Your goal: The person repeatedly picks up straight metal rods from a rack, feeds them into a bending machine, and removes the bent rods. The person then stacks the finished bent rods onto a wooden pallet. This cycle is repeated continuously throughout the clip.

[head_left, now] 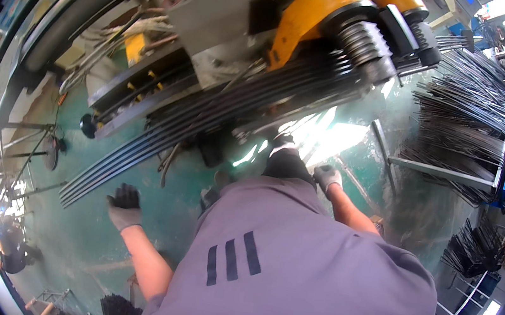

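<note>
A bundle of long dark metal rods (pixel 112 168) lies slantwise across the machine (pixel 219 45) in front of me, its near ends sticking out at the left. Just off those ends hangs my left hand (pixel 125 207), in a grey work glove with dark fingers. Its fingers are stretched out and it holds nothing. My right hand (pixel 327 177), gloved too, is low beside my right leg, above the floor. The fingers look curled in, with nothing visible in them. Both hands are apart from the rods.
Orange machine heads (pixel 326 8) with a coiled spring (pixel 366 44) overhang the rods' far end. Large stacks of metal rods (pixel 463 109) rest at right on a rack with a grey beam (pixel 442 172). A thin-legged metal stand (pixel 24 150) is at left on the green floor (pixel 76 233).
</note>
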